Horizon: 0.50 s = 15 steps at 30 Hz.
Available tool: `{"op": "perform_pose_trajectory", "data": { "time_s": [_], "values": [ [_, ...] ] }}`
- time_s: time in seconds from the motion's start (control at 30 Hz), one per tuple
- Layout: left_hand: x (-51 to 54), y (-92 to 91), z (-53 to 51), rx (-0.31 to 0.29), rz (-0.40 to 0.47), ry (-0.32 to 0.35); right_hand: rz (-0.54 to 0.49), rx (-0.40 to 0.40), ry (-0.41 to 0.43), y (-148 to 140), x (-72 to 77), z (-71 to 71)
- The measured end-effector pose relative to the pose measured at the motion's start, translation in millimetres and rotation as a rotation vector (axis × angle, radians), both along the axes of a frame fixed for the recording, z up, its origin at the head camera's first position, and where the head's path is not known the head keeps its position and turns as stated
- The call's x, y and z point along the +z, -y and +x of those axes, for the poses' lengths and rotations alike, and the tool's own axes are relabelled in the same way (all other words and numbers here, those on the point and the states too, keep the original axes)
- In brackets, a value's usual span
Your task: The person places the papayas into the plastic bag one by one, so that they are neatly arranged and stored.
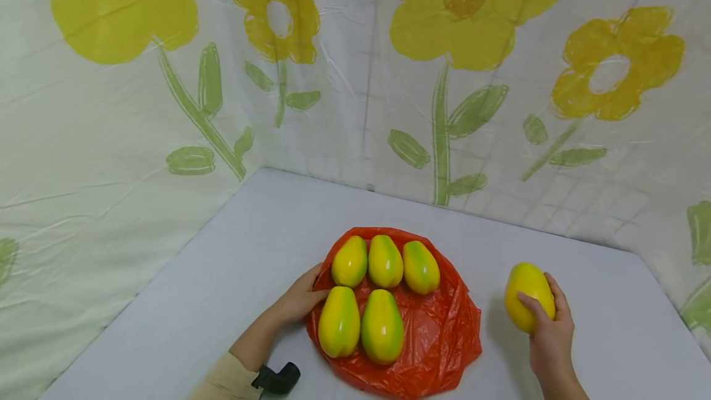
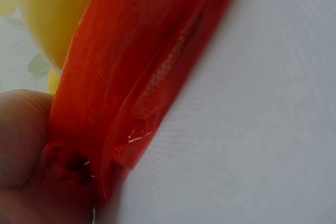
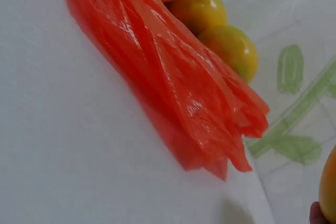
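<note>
A red plastic bag (image 1: 430, 338) lies spread open on the table, with several yellow-green papayas (image 1: 383, 326) inside in two rows. My left hand (image 1: 302, 295) grips the bag's left edge; the left wrist view shows the thumb (image 2: 23, 135) against the red plastic, with fingers partly hidden behind it. To the right of the bag, my right hand (image 1: 550, 338) holds another papaya (image 1: 526, 292) above the table, thumb on its near side and fingers round its right side. Only a sliver of that papaya (image 3: 329, 187) and a fingertip enter the right wrist view.
The white table (image 1: 250, 227) reaches back to a hanging sheet (image 1: 344, 110) printed with yellow flowers, which also runs along the left side. A black strap mount (image 1: 278, 379) sits by the left wrist. The bag's crumpled side (image 3: 210, 129) faces right.
</note>
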<state>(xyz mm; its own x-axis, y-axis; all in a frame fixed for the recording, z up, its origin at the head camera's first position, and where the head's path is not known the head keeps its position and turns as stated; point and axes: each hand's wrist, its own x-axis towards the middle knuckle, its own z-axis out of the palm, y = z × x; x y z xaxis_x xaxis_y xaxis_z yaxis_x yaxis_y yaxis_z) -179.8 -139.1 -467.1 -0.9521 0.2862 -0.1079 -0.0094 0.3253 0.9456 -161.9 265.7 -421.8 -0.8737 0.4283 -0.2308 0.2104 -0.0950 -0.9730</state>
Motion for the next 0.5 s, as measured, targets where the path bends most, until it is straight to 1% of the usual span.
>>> {"op": "perform_pose_trajectory", "data": {
  "time_s": [0.13, 0.27, 0.5],
  "values": [
    [-0.3, 0.4, -0.2, -0.004, -0.005, -0.005, 0.004, 0.046, 0.002, 12, -2.9, 3.7],
    [-0.9, 0.9, -0.5, -0.004, -0.006, -0.006, 0.051, 0.118, 0.03, 24, -4.6, 7.2],
    [-1.8, 1.6, -1.0, -0.026, 0.004, -0.017, 0.114, 0.241, 0.077, 42, -4.4, 12.1]
  ]
}}
